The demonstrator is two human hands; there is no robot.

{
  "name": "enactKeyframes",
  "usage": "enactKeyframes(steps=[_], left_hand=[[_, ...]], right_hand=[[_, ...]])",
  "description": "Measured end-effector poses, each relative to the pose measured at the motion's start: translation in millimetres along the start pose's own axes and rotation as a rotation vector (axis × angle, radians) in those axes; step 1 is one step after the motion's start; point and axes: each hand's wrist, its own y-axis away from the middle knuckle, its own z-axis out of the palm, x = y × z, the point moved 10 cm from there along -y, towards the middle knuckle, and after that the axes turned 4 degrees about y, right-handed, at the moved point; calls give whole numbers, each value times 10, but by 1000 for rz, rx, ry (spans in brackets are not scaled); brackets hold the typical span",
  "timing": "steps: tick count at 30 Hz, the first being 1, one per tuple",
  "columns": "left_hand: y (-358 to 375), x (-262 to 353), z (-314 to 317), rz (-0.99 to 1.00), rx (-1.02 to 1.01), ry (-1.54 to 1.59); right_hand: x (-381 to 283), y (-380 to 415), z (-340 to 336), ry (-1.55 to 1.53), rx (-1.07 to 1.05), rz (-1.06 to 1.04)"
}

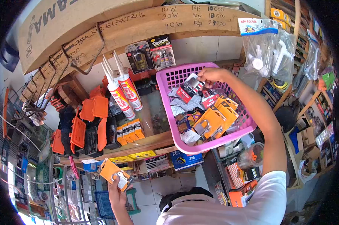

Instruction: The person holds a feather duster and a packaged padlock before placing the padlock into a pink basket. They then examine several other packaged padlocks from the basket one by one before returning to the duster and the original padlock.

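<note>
My left hand (117,194), low on the left, grips an orange carded padlock pack (115,173) with a silver ring-like part showing. In the upper part of a pink plastic basket (190,148), my right hand (211,76) has its fingers closed on a small clear blister pack (193,84) with something dark and silver inside. Below that hand lie red and white boxes (184,96), crumpled grey plastic wrap (192,105) and several orange carded padlocks (209,120). The lower layers of the basket's contents are hidden.
Two sealant tubes (121,99) stand on the shelf left of the basket. Nearby are orange-lidded bins (77,132) and a row of small orange boxes (130,131). Metal hooks (96,56) stick out from the wooden beam (139,28). Plastic-bagged taps (257,62) hang at right.
</note>
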Motion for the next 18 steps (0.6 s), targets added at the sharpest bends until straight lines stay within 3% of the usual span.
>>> enactKeyframes(steps=[5, 7, 9, 11, 12, 18], left_hand=[[-27, -43, 47, -9, -26, 9], [-24, -70, 84, -14, -36, 15], [-21, -86, 82, -16, -15, 32], [-19, -105, 46, -20, -2, 26], [-23, -113, 27, -21, 8, 24], [23, -107, 30, -34, 15, 50]], right_hand=[[119, -24, 153, 20, -54, 128], [165, -45, 80, 129, -10, 218], [162, -87, -31, 169, 57, 181], [369, -147, -279, 505, 113, 392], [446, -124, -236, 548, 33, 464], [273, 56, -231, 670, 202, 452]])
